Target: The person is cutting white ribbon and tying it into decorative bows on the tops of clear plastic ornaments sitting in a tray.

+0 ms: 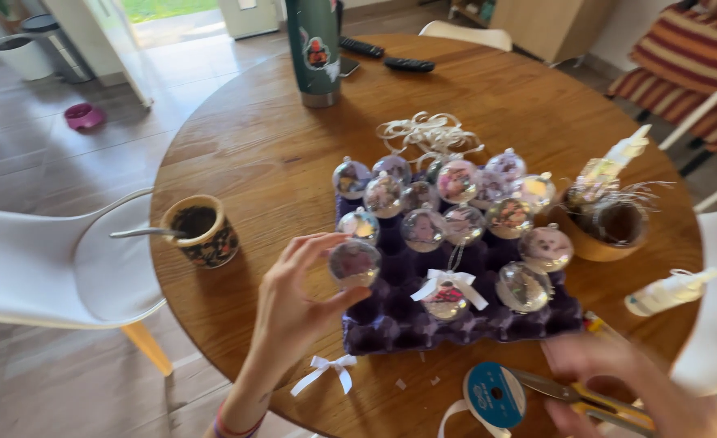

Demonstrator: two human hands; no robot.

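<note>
— What is the left hand (293, 304) doing?

— Its fingers are closed round a clear plastic bauble (355, 263), thumb below and fingertips above, with the bauble at the near left corner of the purple egg tray (391, 324). Whether the bauble rests in the tray cup or is lifted just off it, I cannot tell.

— And the right hand (610, 381)?

— It is blurred, low at the near edge of the round wooden worktop (245, 146), and it grips a pair of yellow-handled scissors (573, 395). The blades point toward the left hand and reach the blue ribbon spool (495, 395), which lies just beside the right hand with a white strip trailing from it.

— What lies between the two hands?

— A small white ribbon bow (326, 369) lies on the worktop, just below the left hand's thumb side. Past the left hand's fingertips the tray holds more baubles, and one of them, the bauble with a white bow (447, 296), sits in the near row (the bow is tied at its top).

— Anything farther off?

— Beyond the tray lies a loose heap of white ribbon (427, 134). To the outer side of the left hand stands a patterned cup (204, 231) with a metal straw in it. Far beyond stands a tall green bottle (314, 49). Beyond the right hand sits a wooden bowl (602, 235), and to its outer side lies a white glue bottle (667, 294).
</note>
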